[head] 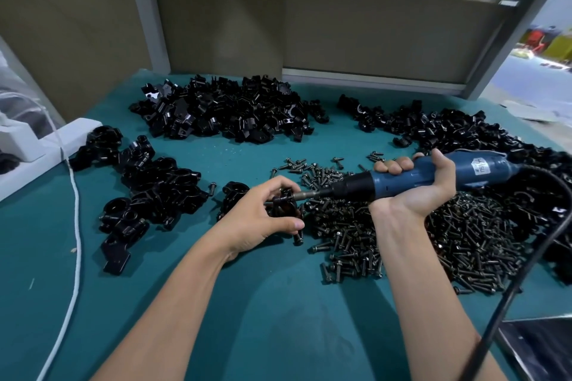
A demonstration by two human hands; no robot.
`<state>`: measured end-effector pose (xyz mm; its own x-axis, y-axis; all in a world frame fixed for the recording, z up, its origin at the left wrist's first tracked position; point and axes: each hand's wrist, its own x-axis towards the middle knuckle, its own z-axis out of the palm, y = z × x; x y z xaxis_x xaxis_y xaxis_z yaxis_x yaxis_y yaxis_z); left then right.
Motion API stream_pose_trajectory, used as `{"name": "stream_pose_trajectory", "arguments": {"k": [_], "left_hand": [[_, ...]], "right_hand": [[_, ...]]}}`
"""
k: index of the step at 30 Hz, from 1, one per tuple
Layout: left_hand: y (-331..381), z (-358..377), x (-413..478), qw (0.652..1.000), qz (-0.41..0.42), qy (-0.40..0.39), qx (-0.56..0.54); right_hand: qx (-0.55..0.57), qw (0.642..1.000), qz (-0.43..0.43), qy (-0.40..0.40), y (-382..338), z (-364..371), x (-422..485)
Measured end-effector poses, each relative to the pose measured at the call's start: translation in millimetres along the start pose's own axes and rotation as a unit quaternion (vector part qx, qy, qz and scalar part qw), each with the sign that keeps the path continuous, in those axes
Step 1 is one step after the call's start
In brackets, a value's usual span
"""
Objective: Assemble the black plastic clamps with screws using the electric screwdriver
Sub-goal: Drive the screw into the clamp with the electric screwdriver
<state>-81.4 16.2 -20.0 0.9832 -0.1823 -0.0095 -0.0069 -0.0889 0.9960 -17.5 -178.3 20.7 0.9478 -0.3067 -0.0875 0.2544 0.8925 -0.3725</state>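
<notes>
Left hand point(265, 216) grips glossy black clamp point(284, 202); right hand point(418, 182) holds blue screwdriver point(411, 178).

The left hand point(263, 210) curls over most of the black clamp point(283, 202). Where the electric screwdriver point(433, 175) meets it, the screw is too small to make out. The right hand point(430, 185) covers the tool's middle, and its label point(481, 165) is unreadable. The black cable point(494, 325) slips behind the right forearm. The white cord point(75, 226) leaves at the bottom edge. The right-hand clamp pile point(448, 127) is cut by the frame.
</notes>
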Motion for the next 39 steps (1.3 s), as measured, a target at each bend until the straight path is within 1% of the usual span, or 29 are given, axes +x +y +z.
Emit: {"name": "stream_pose_trajectory", "arguments": {"k": [5, 8, 12, 15, 23, 28, 33, 39], "left_hand": [[-1, -1, 1, 0.999, 0.005, 0.014, 0.051], [1, -1, 1, 0.998, 0.017, 0.024, 0.048], [-2, -1, -2, 0.99, 0.04, 0.061, 0.122], [-4, 1, -3, 0.986, 0.046, 0.082, 0.139], [6, 2, -3, 0.975, 0.046, 0.076, 0.206], [8, 1, -10, 0.973, 0.048, 0.081, 0.213], [2, 4, -14, 0.973, 0.049, 0.104, 0.201], [0, 3, -16, 0.977, 0.047, 0.102, 0.183]], "right_hand": [[-0.007, 1.0, 0.003, 0.002, 2, 1, -1], [0.001, 1.0, 0.005, 0.002, 1, 3, 0], [0.004, 1.0, 0.014, -0.003, 4, 4, -4], [0.008, 1.0, 0.022, -0.008, 5, 4, -6], [0.024, 0.999, 0.02, 0.013, -1, 2, -4], [0.034, 0.999, 0.036, 0.016, 1, 2, -6], [0.026, 0.999, 0.042, 0.011, 5, 3, -11], [0.029, 0.999, 0.044, 0.012, 7, 2, -13]]}}
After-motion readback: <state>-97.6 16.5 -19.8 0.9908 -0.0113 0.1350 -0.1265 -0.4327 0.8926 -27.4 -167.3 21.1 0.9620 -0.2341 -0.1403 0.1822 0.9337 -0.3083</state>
